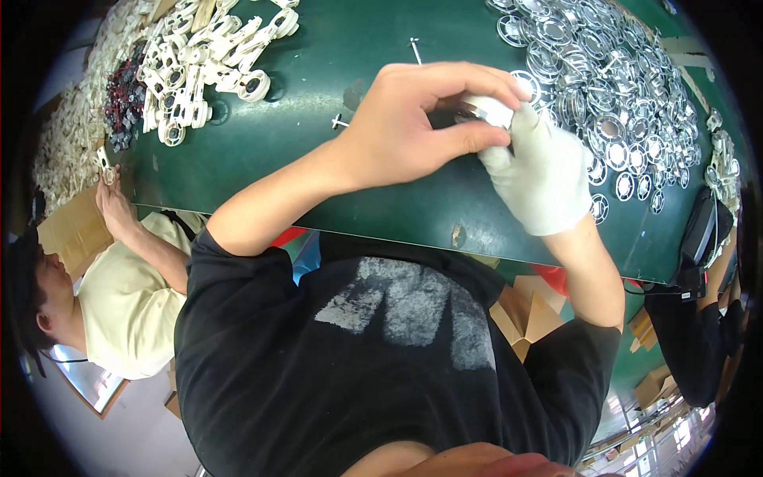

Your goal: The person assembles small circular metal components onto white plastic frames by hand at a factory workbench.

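Observation:
My bare left hand point(413, 127) curls its thumb and fingers around a small white plastic part with a silvery rim point(486, 111). From the other side, my right hand point(548, 171), in a white glove, has its fingertips closed on the same part. Both hands hold it up over the green table; fingers and glove hide much of it, so its full shape cannot be told. Just beyond my right hand spreads a heap of silvery round spoked covers point(588, 71). One small pin-like metal piece point(339, 122) lies near my left wrist, and a second metal pin point(415, 49) lies farther away.
Cream plastic housings with round heads point(211, 63) are piled at the far left, beside dark red and black small parts point(125, 99). A co-worker at left holds a similar housing point(106, 165). Another person's dark sleeve point(687, 342) shows at right, near a black case point(701, 230).

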`<state>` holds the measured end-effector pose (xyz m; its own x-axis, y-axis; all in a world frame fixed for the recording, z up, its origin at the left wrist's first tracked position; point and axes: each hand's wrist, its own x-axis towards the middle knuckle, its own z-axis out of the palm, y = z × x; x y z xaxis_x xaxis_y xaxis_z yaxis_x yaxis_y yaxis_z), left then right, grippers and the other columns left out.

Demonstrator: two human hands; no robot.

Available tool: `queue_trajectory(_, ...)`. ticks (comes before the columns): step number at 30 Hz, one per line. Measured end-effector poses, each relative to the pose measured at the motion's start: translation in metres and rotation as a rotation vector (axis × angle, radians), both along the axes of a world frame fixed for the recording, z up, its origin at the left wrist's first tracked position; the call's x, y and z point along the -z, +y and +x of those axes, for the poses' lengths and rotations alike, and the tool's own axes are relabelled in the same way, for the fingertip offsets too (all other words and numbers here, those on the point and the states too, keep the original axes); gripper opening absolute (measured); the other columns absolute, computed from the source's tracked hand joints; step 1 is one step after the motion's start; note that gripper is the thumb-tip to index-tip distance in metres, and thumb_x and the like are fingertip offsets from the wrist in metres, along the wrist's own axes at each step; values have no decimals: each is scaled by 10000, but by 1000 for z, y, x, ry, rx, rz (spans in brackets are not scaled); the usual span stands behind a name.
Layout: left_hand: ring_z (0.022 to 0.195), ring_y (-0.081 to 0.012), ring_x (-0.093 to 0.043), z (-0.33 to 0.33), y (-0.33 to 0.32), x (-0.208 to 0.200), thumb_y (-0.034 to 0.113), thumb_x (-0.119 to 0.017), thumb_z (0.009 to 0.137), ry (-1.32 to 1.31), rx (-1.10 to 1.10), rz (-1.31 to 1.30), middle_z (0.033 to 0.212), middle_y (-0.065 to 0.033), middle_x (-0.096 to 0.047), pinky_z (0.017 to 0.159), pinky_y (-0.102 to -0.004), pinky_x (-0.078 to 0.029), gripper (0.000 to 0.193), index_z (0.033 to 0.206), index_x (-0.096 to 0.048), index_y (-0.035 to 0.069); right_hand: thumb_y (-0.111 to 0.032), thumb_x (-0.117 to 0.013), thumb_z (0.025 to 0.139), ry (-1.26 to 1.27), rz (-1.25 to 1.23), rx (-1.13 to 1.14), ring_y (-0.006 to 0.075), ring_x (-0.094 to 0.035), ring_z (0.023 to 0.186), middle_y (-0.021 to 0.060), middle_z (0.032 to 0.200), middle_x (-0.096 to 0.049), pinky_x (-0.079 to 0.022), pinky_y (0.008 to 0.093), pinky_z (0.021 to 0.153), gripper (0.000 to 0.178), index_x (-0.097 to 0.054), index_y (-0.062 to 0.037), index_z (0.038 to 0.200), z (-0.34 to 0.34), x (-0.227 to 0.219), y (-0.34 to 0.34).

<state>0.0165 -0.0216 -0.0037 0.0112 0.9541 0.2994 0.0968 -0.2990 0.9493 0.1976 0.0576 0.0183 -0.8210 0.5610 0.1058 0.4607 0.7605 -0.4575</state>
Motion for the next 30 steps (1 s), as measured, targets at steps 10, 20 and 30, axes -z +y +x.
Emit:
queue_trajectory(10,1170,-216,-644,4,7,10,-86,-687,912,-240,24,-133,1308,-217,-645,1010,-352,-535,296,1202,-629,-68,-331,-679,924,109,-80,26,372,-707,772,170,818,-700,-566,463,675,277,-660,-75,1028,-6,15,2)
queue_trajectory(20,796,-107,-629,-105,80,-30,231,-671,1005,41,-196,-589,1029,-53,-692,694,-253,-528,286,1149,-672,-16,-176,-717,921,332,-495,177,175,-683,820,117,984,-709,-550,294,779,518,-558,39,1364,-3,2,10)
queue_trajectory(30,921,-321,-735,-195,60,-59,367,-743,831,1348,-714,-937,987,-190,-754,863,-420,-580,415,1083,-761,38,-104,-709,915,336,-386,28,197,-666,747,71,882,-692,-550,312,745,402,-608,2,1289,-2,-1,8)
